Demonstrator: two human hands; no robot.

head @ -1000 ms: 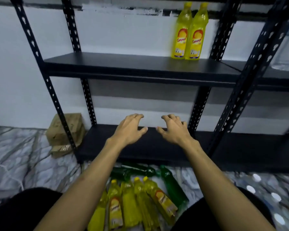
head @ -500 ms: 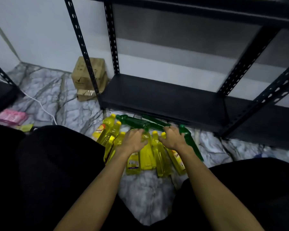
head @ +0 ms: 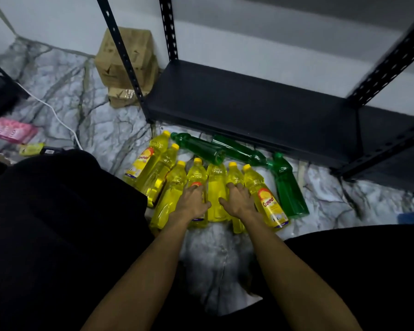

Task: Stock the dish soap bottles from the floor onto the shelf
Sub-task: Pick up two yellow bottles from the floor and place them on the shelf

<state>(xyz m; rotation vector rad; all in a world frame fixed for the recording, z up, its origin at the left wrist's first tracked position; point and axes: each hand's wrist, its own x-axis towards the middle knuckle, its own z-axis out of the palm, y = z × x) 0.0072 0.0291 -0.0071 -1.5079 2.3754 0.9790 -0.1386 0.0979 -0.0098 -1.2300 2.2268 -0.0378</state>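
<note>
Both my hands are down on the row of yellow bottles [head: 215, 192] lying on the marble floor [head: 220, 259] right in front of the shelf [head: 249, 101]. My left hand [head: 191, 203] sits on top of one bottle with a red-and-yellow label, fingers draped over it; I can't tell if it's actually gripping or just resting there. My right hand [head: 237, 199] is on the bottle two over, fingers curving down its far side and thumb sticking out toward the bottle in between — same deal, can't say for sure it's a real grip. Seven yellow ones total, caps pointing toward the shelf, packed side by side and touching. Three green bottles [head: 287, 187] lie past them, two angled along the shelf's front edge and one off to the right beside the yellow row. Bottom shelf is black metal with punched uprights. Off to the left there's a cardboard box [head: 127, 60] against the wall, a white cable [head: 55, 115], and a pink pack [head: 12, 130].
</note>
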